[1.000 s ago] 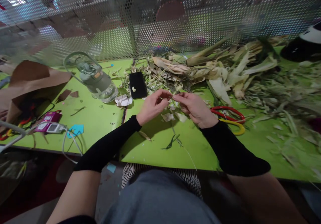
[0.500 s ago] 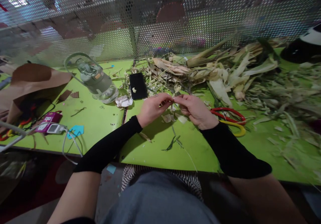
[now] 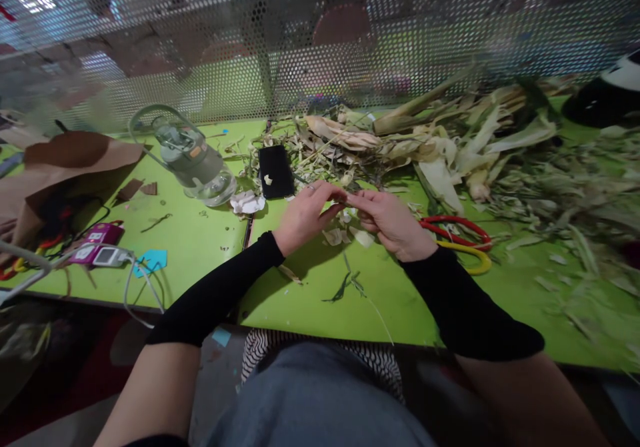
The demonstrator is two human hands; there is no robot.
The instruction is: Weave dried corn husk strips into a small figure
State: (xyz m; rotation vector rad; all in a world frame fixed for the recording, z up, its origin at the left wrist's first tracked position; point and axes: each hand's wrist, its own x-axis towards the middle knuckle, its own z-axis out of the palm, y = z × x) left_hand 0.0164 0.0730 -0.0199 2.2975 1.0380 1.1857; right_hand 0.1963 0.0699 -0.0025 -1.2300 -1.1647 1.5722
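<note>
My left hand (image 3: 309, 212) and my right hand (image 3: 390, 221) meet fingertip to fingertip above the green table (image 3: 300, 307). Both are closed in a pinch; what sits between the fingertips is too small and hidden to make out. Pale husk pieces (image 3: 361, 236) lie just beneath the fingers. Nearer to me is a thin green sprig (image 3: 345, 285). Beside my right wrist lie scissors with one red handle (image 3: 457, 228) and one yellow handle (image 3: 475, 260). A black phone (image 3: 276, 172) with a pale scrap on it rests beyond my left hand.
Dried corn husks (image 3: 440, 147) and shreds (image 3: 560, 187) are heaped along the back and right. To the left stand a clear bottle (image 3: 200, 167), crumpled white paper (image 3: 247, 202), a purple power strip (image 3: 97, 243) with cables and brown paper (image 3: 85, 150). Behind rises a perforated metal screen (image 3: 220, 47).
My left fingers have shifted slightly, the index arching higher over the thumb. My right hand stays almost where it was, and the things on the table have not moved.
</note>
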